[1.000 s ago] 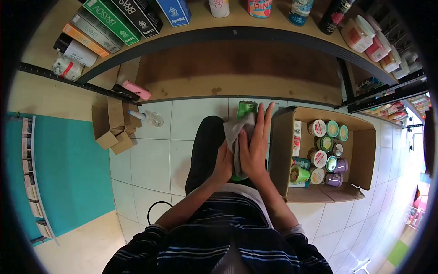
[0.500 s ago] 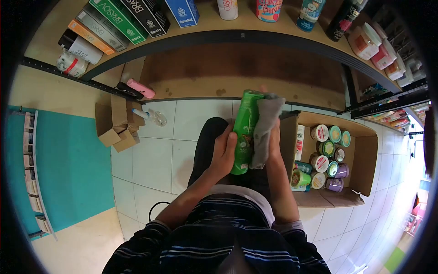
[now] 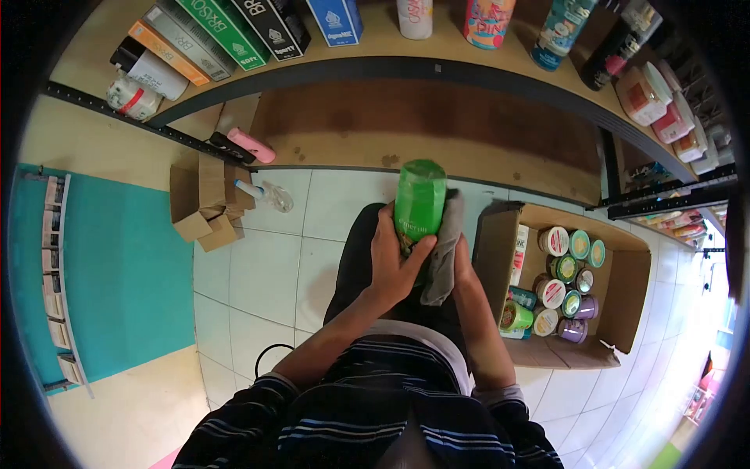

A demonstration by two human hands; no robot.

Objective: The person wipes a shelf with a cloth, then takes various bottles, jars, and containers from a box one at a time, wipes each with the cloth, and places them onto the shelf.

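Observation:
In front of my lap I hold a green plastic bottle (image 3: 422, 199), its cap end pointing up toward the camera and away from me. My left hand (image 3: 394, 254) is wrapped round the bottle, with the thumb across its front label. On the bottle's right side lies a grey cloth (image 3: 444, 258). My right hand (image 3: 462, 270) grips this cloth against the bottle; most of its fingers are hidden behind the cloth.
A cardboard box (image 3: 629, 289) with several jars and tubs stands on the floor at right. Ahead is a lower shelf (image 3: 351, 125), and above it an upper shelf (image 3: 469, 62) bearing boxes and bottles. At left sit a small cardboard box (image 3: 187, 199) and a clear spray bottle (image 3: 275, 195).
The bottle has tilted, so its cap end now faces the camera more and its label is foreshortened. My left thumb has come across its front. The cloth sits slightly lower and further left.

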